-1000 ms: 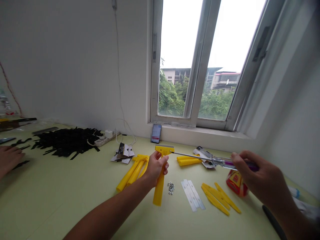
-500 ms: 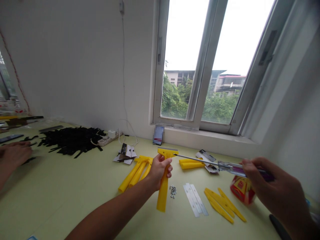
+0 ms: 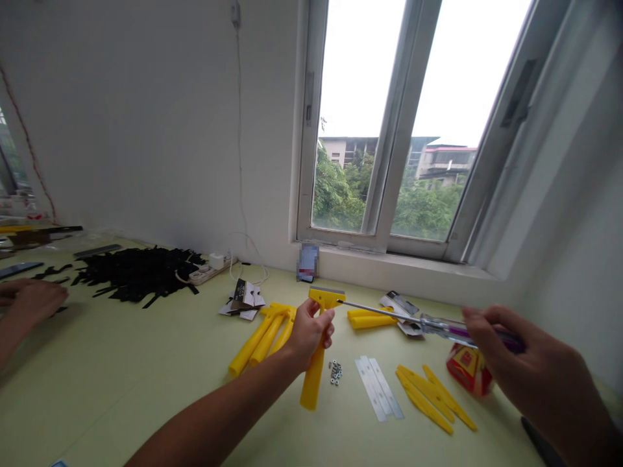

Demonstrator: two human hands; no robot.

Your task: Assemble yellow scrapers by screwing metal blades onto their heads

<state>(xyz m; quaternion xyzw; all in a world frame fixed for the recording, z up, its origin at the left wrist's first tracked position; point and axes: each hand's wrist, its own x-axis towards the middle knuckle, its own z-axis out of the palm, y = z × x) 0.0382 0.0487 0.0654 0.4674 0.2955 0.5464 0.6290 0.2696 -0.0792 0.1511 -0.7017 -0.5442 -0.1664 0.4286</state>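
Wrapped round the neck of a yellow scraper [image 3: 313, 383] is my left hand [image 3: 311, 331]; the scraper stands nearly upright, its metal blade edge at the top. My right hand [image 3: 525, 363] grips a screwdriver [image 3: 438, 326] by its clear and purple handle. The shaft points left, and its tip meets the right side of the scraper head. Small screws and nuts [image 3: 335, 372] lie just right of the scraper handle. Flat metal blades [image 3: 378, 389] and several yellow plastic strips [image 3: 428, 395] rest on the table further right.
Yellow scraper handles [image 3: 265, 337] lie left of my forearm, more yellow handles [image 3: 372, 318] behind. A black heap of strips [image 3: 141, 272] sits beside a power strip [image 3: 209, 269]. A phone [image 3: 307, 263] leans under the window. Another person's hand [image 3: 34, 301] is at far left; a red container [image 3: 468, 368] stands right.
The lower end of the scraper handle has swung slightly left. The screwdriver stays at the scraper head, and the right hand has shifted slightly left. The other person's hand has moved a little.
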